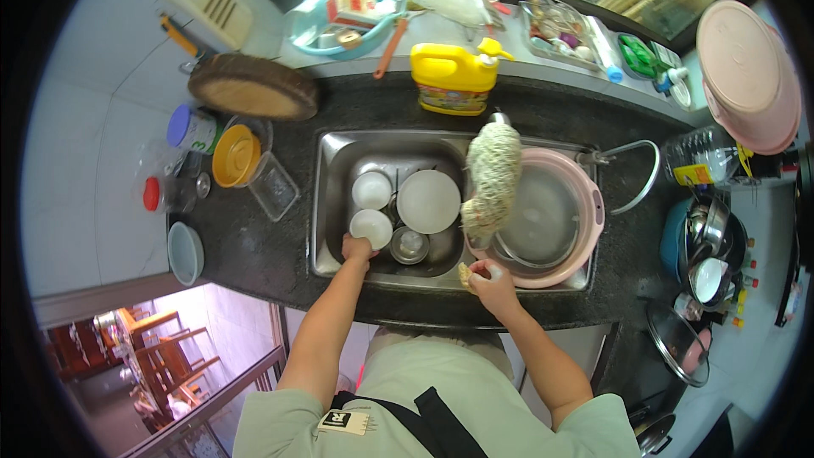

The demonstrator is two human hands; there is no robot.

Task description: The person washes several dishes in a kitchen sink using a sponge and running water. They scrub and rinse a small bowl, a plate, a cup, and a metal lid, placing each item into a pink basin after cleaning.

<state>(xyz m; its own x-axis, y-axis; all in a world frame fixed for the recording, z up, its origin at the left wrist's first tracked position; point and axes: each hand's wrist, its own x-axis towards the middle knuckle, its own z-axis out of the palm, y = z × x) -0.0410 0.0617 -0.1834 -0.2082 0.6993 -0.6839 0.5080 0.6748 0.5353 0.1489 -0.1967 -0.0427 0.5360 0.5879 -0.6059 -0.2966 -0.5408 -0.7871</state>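
My left hand (357,248) grips the rim of a small white bowl (371,229) at the near left of the left basin of a steel double sink (327,203). Beside that bowl are another white bowl (371,191), a larger white plate (429,201) and a small metal bowl (409,245). My right hand (489,280) holds a yellowish scrubbing sponge (466,277) over the sink's front edge, just left of a pink plastic basin (591,238) in the right half. Water and a round lid-like piece show in that basin. A faucet wrapped in pale cord (493,172) reaches over the divider.
A yellow detergent jug (453,76) stands behind the sink. Left on the dark counter are a round wooden chopping block (254,86), an orange bowl (236,156) and a clear plastic box (273,187). Cookware (712,222) and a glass lid (677,343) sit at right.
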